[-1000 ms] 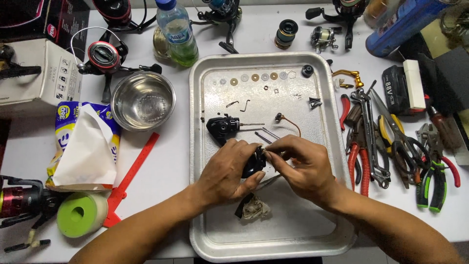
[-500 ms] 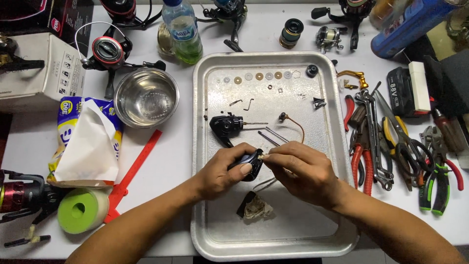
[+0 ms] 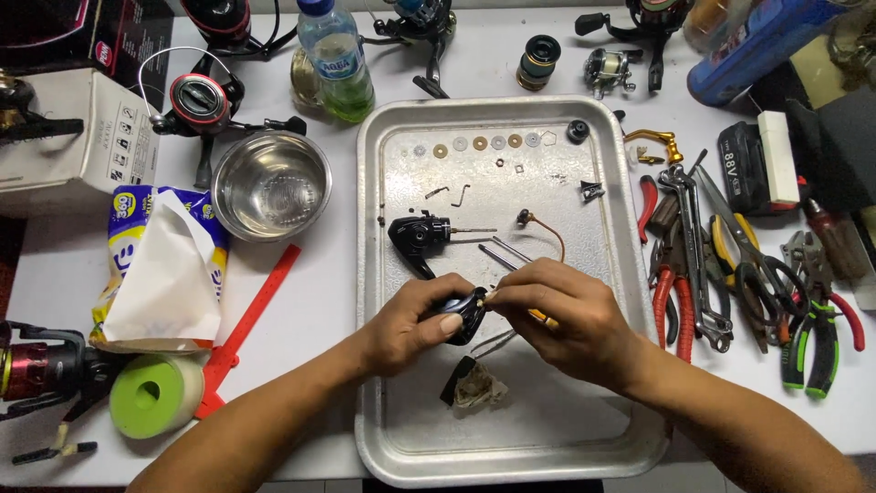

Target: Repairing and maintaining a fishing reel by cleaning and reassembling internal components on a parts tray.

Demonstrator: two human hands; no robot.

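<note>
Both hands are now shifted slightly farther from the body, over the metal tray (image 3: 383, 274).

Small black reel part (image 3: 464, 315) is pinched by left hand (image 3: 411, 324); right hand (image 3: 561, 315) pinches a thin tool at it. Disassembly appears partly done: washers (image 3: 479, 143) and black reel body (image 3: 415, 236) are laid out beyond the hands; a soiled rag (image 3: 474, 388) lies just below.

One metal tray (image 3: 383, 274) lies on the bench (image 3: 310, 301), and two hands, left (image 3: 411, 324) and right (image 3: 561, 315), work over it. Along the tray's far edge lie seven small washers (image 3: 474, 143) in a row. One steel bowl (image 3: 271, 185), one plastic bottle (image 3: 336, 64), one tissue pack (image 3: 160, 265) and one green tape roll (image 3: 155, 394) sit toward the bench's left side. One red ruler (image 3: 251, 319) lies beside the tray's left edge.
</note>
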